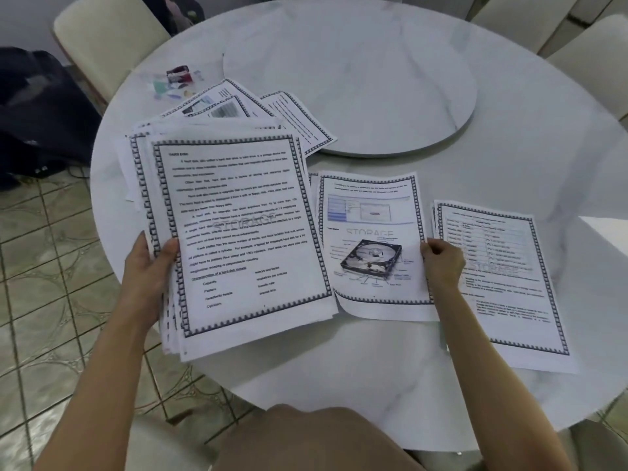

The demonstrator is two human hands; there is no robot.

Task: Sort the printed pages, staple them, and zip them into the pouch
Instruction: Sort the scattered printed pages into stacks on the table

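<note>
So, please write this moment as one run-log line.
phase: sorting | left hand: holds page stack | right hand: pinches hard-disk page | chart-page pile: lies at right

I see a round white marble tabletop (530, 158) with a raised turntable (373, 62). Cream padded chairs (102, 32) surround it over patterned beige floor tiles (44, 266).

— What am I handling?
— Your stack of printed pages (238, 229) and the hard-disk page (370, 212) are thin, matt white paper, edges slightly curled.
— And underneath?
— Your round table (516, 158) has a smooth, glossy marble-look top; the turntable (356, 79) matches it. The floor tiles (40, 260) shine too.
</note>
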